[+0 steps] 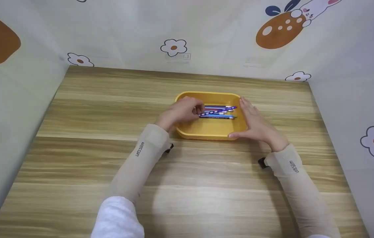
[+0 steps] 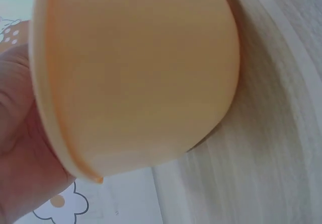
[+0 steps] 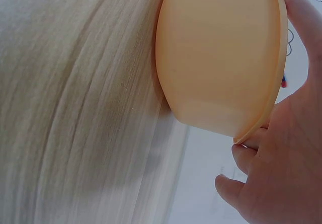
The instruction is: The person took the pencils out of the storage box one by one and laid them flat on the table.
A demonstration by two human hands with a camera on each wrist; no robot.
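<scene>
A yellow plastic box (image 1: 211, 136) stands on the table, with several pencils (image 1: 218, 116) lying sideways inside it, mostly blue and purple. My left hand (image 1: 187, 109) reaches over the box's left end, fingers curled down at the pencils' left ends. It pinches a dotted purple pencil (image 1: 211, 112), which lies slanted across the others; the fingertips are partly hidden. At the right end my right hand (image 1: 258, 127) holds the box, thumb along the front rim and fingers at the far corner. In the right wrist view, fingertips (image 3: 244, 158) bend round the rim.
The wood-grain table (image 1: 187, 185) extends around the box. A pale curtain (image 1: 134, 36) with flower and rabbit prints rises behind the table and on both sides. Each forearm wears a beige sleeve (image 1: 137, 165) with a small black piece at the wrist.
</scene>
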